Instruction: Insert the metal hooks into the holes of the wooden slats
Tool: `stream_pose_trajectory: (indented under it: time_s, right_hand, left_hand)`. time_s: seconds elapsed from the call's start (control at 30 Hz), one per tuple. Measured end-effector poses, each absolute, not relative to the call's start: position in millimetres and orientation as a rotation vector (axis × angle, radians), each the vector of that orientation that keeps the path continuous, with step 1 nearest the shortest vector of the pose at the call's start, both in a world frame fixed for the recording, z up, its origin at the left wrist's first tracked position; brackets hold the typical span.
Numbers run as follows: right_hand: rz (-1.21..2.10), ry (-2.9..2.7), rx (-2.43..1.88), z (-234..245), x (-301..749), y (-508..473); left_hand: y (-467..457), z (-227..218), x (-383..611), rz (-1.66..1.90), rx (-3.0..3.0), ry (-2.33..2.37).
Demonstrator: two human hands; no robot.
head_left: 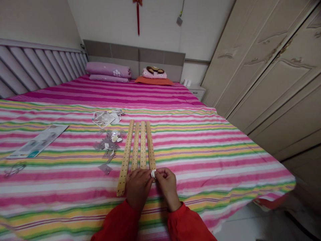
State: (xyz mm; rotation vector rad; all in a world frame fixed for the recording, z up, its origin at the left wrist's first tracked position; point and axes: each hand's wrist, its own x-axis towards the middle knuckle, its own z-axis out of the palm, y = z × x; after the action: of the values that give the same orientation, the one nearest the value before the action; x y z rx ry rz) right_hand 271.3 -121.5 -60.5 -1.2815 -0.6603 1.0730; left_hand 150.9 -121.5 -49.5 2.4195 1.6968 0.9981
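At the near end of the rightmost wooden strip (150, 144), left hand (138, 183) and right hand (167, 183) pinch a white piece (153, 173).

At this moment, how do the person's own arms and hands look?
The left sleeve and the right sleeve are both red and long, ending near the wrists, with no visible pattern. The left hand and right hand are bare, without gloves; I see no ring or watch.
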Motion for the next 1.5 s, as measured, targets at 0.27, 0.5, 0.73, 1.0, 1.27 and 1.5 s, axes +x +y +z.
stream_pose_trajectory:
  time_s: [0.27,0.5,0.73,1.0,1.27,1.5]
  right_hand:
    - [1.094,-0.705,-1.274,-63.2,273.7,-123.3]
    - [1.099,-0.717,-1.272,-63.3,273.8,-121.4]
    - [1.093,-0.710,-1.275,-64.3,273.9,-119.9]
    - [1.123,-0.703,-1.239,-78.2,274.0,-118.8]
    - [1.166,-0.660,-1.225,-78.9,275.0,-117.5]
    - [1.246,-0.626,-1.175,-76.3,278.3,-116.2]
  left_hand:
    - [-120.6,-47.9,150.0,1.012,2.439,1.664]
    - [-120.7,-47.8,151.1,0.992,2.410,1.667]
    - [-120.2,-48.0,151.5,0.949,2.381,1.691]
    - [-121.3,-44.9,152.0,0.854,2.424,1.725]
    - [-121.6,-46.9,154.3,0.763,2.505,1.712]
    - [-118.2,-48.2,149.6,0.758,2.590,1.640]
